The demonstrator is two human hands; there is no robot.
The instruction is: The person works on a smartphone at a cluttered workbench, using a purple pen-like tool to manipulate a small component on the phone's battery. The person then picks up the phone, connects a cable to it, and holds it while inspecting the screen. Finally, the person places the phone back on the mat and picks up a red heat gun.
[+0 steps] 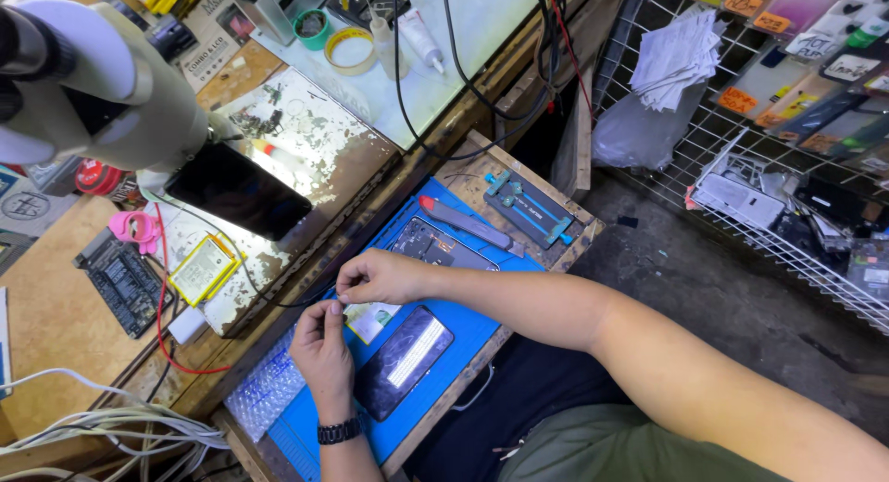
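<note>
Two hands, left hand [324, 348] and right hand [375, 278], pinching something tiny, over glossy rectangular phone [403, 362], blue mat [463, 329]

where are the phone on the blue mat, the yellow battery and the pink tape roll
phone [405, 362], head view, middle of its glossy dark face
yellow battery [203, 269], head view, centre of its flat top
pink tape roll [135, 228], head view, on its ring

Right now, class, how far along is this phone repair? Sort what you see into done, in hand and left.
Done: a phone lies on the blue mat, and an opened phone shows its insides. In hand: the left hand and right hand pinch something small between them, too small to identify. Left: the opened phone has no cover, and a yellow battery lies apart on the bench.
</note>
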